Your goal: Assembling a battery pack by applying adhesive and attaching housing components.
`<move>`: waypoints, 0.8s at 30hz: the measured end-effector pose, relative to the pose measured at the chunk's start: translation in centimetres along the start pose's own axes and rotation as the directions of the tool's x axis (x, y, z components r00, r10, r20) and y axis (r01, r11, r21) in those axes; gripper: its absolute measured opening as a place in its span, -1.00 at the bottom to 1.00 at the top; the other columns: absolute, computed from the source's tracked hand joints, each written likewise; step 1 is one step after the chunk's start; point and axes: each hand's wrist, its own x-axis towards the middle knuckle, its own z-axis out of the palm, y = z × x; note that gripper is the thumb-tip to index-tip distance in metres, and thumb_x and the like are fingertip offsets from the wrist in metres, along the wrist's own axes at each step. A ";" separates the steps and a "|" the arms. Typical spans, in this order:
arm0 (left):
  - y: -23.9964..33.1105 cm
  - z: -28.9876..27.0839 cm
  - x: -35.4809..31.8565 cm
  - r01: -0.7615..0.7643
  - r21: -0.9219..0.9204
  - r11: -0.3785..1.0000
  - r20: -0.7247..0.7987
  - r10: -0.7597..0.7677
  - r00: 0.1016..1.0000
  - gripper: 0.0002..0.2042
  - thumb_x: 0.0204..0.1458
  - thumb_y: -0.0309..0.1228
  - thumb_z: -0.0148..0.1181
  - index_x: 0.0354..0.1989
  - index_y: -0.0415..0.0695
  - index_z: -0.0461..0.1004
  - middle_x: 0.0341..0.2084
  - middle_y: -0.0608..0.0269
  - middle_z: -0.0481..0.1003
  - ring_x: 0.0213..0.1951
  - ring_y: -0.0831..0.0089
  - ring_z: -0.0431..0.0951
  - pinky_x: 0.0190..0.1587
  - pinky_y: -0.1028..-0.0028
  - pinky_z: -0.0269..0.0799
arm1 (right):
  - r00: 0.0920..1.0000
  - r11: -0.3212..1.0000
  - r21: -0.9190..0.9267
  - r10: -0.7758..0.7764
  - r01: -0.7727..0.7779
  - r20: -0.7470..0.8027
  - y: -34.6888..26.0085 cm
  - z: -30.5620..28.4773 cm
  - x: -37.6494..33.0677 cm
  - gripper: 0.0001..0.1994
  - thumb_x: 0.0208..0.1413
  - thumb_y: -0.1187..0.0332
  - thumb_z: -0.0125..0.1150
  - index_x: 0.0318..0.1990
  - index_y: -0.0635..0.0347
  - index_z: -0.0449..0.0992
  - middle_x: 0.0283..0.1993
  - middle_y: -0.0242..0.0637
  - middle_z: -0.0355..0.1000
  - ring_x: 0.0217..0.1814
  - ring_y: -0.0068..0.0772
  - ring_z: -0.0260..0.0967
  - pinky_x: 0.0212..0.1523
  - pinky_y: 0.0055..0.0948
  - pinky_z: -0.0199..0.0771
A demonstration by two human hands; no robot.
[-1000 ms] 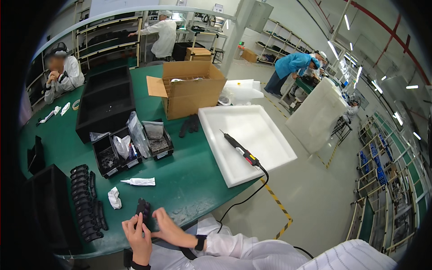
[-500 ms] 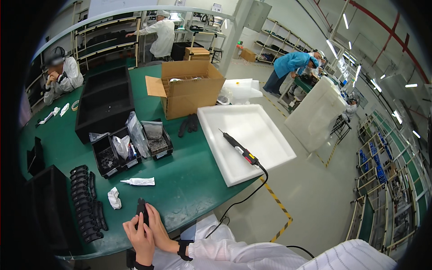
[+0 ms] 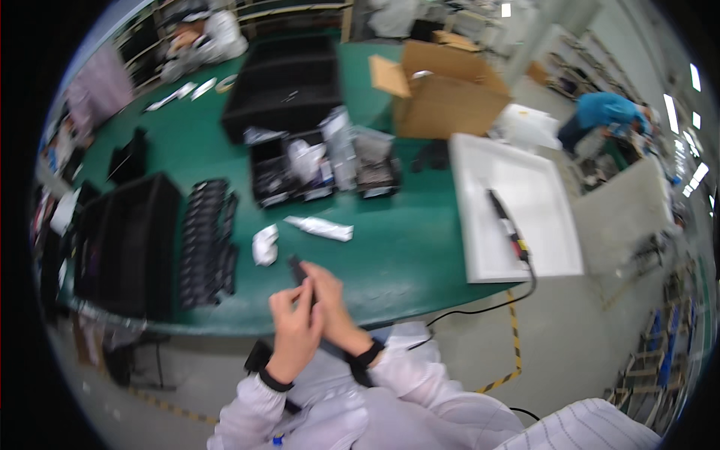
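A small elongated black part (image 3: 298, 270) is held between my two hands at the near edge of the green table (image 3: 390, 247). My left hand (image 3: 294, 330) is closed on its lower end, fingers pressed against it. My right hand (image 3: 334, 304) grips it along the other side. Its finer details are smeared by motion. Just beyond my hands lie a crumpled white tissue (image 3: 265, 246) and a white tube with a pointed nozzle (image 3: 322, 228). A row of similar-looking black parts (image 3: 204, 244) stretches away on the left.
Small black bins (image 3: 304, 193) hold bags and little parts. Behind them stands a large black divided tray (image 3: 281, 112); another black tray (image 3: 124, 255) sits at left. An open carton (image 3: 450, 109) is at the back. A corded pen-shaped electric screwdriver (image 3: 510, 229) rests on a white foam tray (image 3: 555, 247).
My view has swung left, so the table and its things appear farther right and higher. Both hands still hold the black part near the table edge.
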 end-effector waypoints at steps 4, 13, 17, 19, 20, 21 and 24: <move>-0.7 -1.5 0.8 -0.079 0.116 0.990 0.002 0.080 0.997 -0.59 0.01 -0.50 0.22 0.10 -0.22 0.45 0.04 -0.04 0.36 0.14 -0.02 0.29 0.20 0.10 0.15 | 0.951 0.999 0.042 0.016 -0.030 0.309 0.5 -2.6 0.8 -0.28 -0.15 0.51 0.29 0.29 0.13 0.26 0.30 -0.06 0.25 0.41 -0.02 0.10 0.32 -0.12 0.01; -3.2 -1.3 -0.1 -0.120 0.032 0.992 0.068 0.118 0.991 -0.53 -0.01 -0.55 0.22 0.16 -0.10 0.46 0.05 0.09 0.40 0.17 0.11 0.36 0.26 0.07 0.23 | 0.888 0.986 -0.167 0.096 -0.022 0.450 -0.2 -5.3 3.0 -0.23 -0.30 0.58 0.42 0.22 -0.02 0.35 0.30 -0.26 0.28 0.40 -0.13 0.13 0.30 -0.17 0.04; -3.6 -0.5 0.1 -0.121 0.026 0.992 0.006 0.121 0.993 -0.51 -0.06 -0.60 0.20 0.14 -0.06 0.49 0.03 0.14 0.40 0.15 0.12 0.34 0.28 0.08 0.23 | 0.876 0.936 -0.352 0.144 0.031 0.461 0.0 -9.8 4.7 -0.28 -0.28 0.55 0.44 0.18 0.12 0.37 0.22 -0.17 0.35 0.31 -0.11 0.23 0.23 -0.20 0.17; -3.7 -0.2 0.2 -0.124 0.036 0.992 -0.015 0.125 0.992 -0.50 -0.07 -0.60 0.21 0.14 -0.05 0.50 0.03 0.15 0.41 0.15 0.14 0.34 0.27 0.08 0.23 | 0.928 0.911 -0.406 0.085 0.075 0.363 1.0 -13.0 7.3 -0.45 -0.19 0.55 0.38 0.07 0.21 0.43 0.11 -0.11 0.42 0.18 -0.07 0.34 0.11 -0.23 0.31; -3.7 0.2 0.3 -0.138 0.052 0.989 -0.030 0.139 0.990 -0.49 -0.09 -0.60 0.22 0.13 -0.04 0.50 0.03 0.17 0.41 0.14 0.16 0.34 0.27 0.09 0.23 | 0.958 0.909 -0.409 0.044 0.080 0.284 1.7 -14.3 8.8 -0.56 -0.13 0.56 0.34 0.00 0.26 0.48 0.03 -0.08 0.47 0.09 -0.06 0.42 0.04 -0.25 0.40; -3.8 0.4 0.2 -0.139 0.039 0.990 -0.040 0.140 0.989 -0.49 -0.09 -0.60 0.22 0.13 -0.04 0.50 0.03 0.17 0.41 0.14 0.16 0.34 0.27 0.09 0.23 | 0.979 0.925 -0.380 0.060 0.018 0.192 2.5 -15.1 10.5 -0.68 -0.06 0.57 0.29 -0.07 0.29 0.51 -0.05 -0.08 0.50 0.00 -0.05 0.46 -0.02 -0.25 0.44; -4.4 1.0 -0.2 -0.141 0.071 0.987 -0.076 0.146 0.986 -0.48 -0.12 -0.59 0.24 0.12 -0.02 0.51 0.03 0.20 0.41 0.14 0.19 0.34 0.26 0.10 0.24 | 0.999 0.931 -0.363 -0.041 0.037 -0.005 6.5 -16.0 15.5 -0.87 0.07 0.59 0.15 -0.24 0.33 0.57 -0.23 -0.07 0.54 -0.18 -0.04 0.52 -0.12 -0.28 0.50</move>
